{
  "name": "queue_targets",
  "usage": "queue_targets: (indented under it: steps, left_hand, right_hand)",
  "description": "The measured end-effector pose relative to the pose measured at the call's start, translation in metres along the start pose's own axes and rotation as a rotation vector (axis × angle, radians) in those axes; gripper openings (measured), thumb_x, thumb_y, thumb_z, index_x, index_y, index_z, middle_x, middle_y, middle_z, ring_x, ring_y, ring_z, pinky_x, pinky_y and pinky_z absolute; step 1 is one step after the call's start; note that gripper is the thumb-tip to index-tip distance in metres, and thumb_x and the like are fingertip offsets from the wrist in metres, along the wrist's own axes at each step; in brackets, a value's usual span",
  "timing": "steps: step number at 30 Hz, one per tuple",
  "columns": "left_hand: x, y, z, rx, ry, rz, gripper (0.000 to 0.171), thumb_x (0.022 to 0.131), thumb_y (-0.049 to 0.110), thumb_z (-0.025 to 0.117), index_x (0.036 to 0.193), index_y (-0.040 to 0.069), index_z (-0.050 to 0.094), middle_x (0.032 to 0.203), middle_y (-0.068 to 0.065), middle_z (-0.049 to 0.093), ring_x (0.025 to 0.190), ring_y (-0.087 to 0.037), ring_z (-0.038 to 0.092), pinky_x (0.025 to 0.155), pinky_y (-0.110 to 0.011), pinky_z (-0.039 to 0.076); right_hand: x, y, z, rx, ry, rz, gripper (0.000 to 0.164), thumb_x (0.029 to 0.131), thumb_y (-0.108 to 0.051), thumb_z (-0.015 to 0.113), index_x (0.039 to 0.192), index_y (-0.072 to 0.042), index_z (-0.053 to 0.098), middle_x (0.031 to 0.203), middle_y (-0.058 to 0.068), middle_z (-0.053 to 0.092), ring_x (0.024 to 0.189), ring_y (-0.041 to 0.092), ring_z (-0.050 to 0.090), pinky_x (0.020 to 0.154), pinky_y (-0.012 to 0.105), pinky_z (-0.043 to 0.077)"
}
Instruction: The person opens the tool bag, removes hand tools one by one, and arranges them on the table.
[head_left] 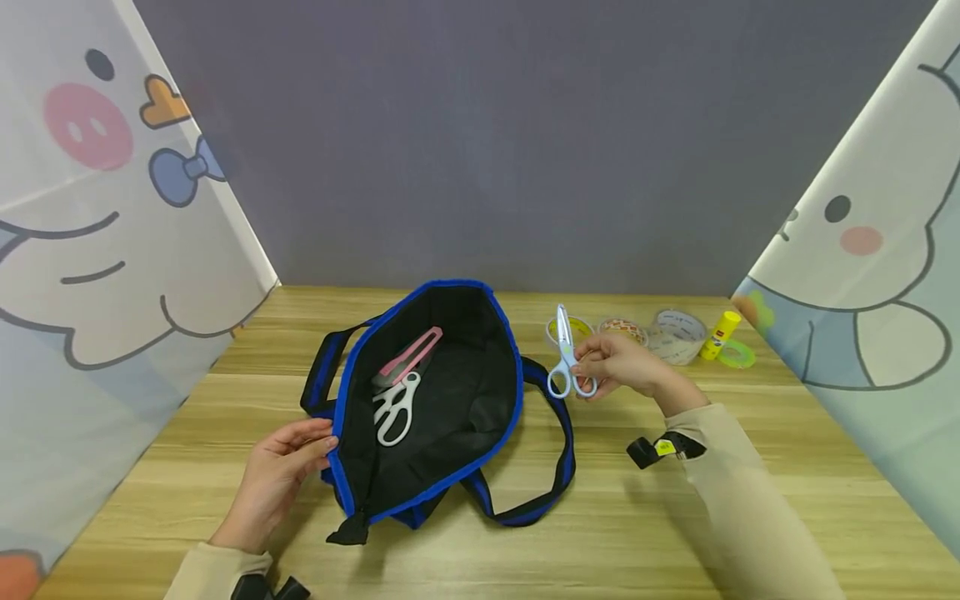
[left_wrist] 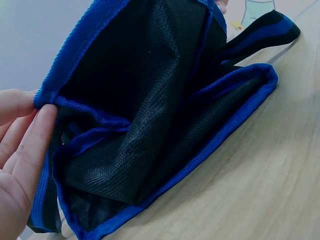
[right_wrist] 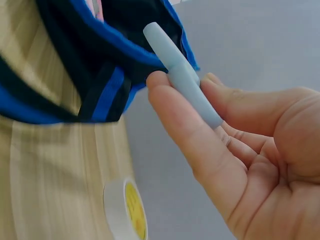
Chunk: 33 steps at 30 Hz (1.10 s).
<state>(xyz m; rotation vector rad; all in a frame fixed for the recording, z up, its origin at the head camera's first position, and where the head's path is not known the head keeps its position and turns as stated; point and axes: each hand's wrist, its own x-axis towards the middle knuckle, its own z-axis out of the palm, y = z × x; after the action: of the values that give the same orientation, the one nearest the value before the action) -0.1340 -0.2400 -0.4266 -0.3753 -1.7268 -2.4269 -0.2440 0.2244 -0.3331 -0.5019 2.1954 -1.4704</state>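
Observation:
A black bag with blue trim (head_left: pixel 450 467) lies with its mouth wide. My left hand (head_left: pixel 273 475) pinches its left rim (left_wrist: pixel 45 97) between thumb and fingers. White-handled scissors (head_left: pixel 397 410) and a pink-and-grey tool (head_left: pixel 411 354) rest inside the bag. Right of the bag, my right hand (head_left: pixel 618 364) pinches light-blue scissors (head_left: pixel 564 354) by a handle loop, blades pointing up. From the right wrist, thumb and forefinger grip the edge of the pale blue handle (right_wrist: pixel 185 80), and the blades are out of sight.
Behind my right hand stand a tape roll with a yellow core (right_wrist: pixel 125 210), an orange-patterned tape roll (head_left: pixel 624 329), a wide clear tape roll (head_left: pixel 681 333), a yellow glue stick (head_left: pixel 720 335) and a green tape roll (head_left: pixel 738 356). A bag strap (head_left: pixel 564 450) loops over the wooden table (head_left: pixel 600 533).

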Motion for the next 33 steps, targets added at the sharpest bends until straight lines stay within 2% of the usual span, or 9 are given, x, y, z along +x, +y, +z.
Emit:
queue_targets:
  steps: [8, 16, 23, 33]
  left_hand:
    - [-0.001, 0.002, -0.001, 0.010, 0.001, -0.006, 0.035, 0.092, -0.017, 0.058, 0.103, 0.010, 0.077, 0.098, 0.001, 0.075, 0.084, -0.009, 0.071, 0.067, -0.021, 0.058]
    - [0.000, 0.000, 0.001, -0.013, 0.000, 0.001, 0.036, 0.092, -0.018, 0.056, 0.102, 0.009, 0.077, 0.098, 0.000, 0.075, 0.084, -0.010, 0.071, 0.067, -0.021, 0.058]
    - [-0.001, 0.000, 0.003, -0.022, 0.009, 0.000, 0.037, 0.091, -0.020, 0.056, 0.102, 0.008, 0.077, 0.098, -0.001, 0.075, 0.084, -0.011, 0.071, 0.067, -0.021, 0.058]
    - [0.000, 0.002, 0.003, 0.003, 0.032, -0.020, 0.037, 0.091, -0.019, 0.057, 0.100, 0.010, 0.078, 0.097, 0.000, 0.075, 0.082, -0.010, 0.071, 0.066, -0.021, 0.058]
  right_hand:
    - [-0.017, 0.020, -0.015, 0.027, 0.025, 0.042, 0.021, 0.099, 0.001, 0.055, 0.112, 0.016, 0.050, 0.080, 0.011, 0.067, 0.067, 0.015, 0.067, 0.069, 0.042, 0.062]
    - [-0.022, 0.043, -0.025, 0.038, 0.047, 0.108, 0.023, 0.099, 0.000, 0.055, 0.113, 0.017, 0.050, 0.079, 0.011, 0.067, 0.067, 0.015, 0.067, 0.065, 0.036, 0.062]
    - [-0.022, 0.064, -0.026, 0.091, 0.025, 0.149, 0.020, 0.099, 0.003, 0.053, 0.112, 0.016, 0.048, 0.078, 0.009, 0.066, 0.066, 0.013, 0.066, 0.063, 0.030, 0.061]
    - [-0.012, 0.083, -0.019, 0.127, 0.017, 0.261, 0.012, 0.098, 0.001, 0.055, 0.107, 0.009, 0.054, 0.078, 0.009, 0.066, 0.068, 0.016, 0.067, 0.064, 0.032, 0.061]
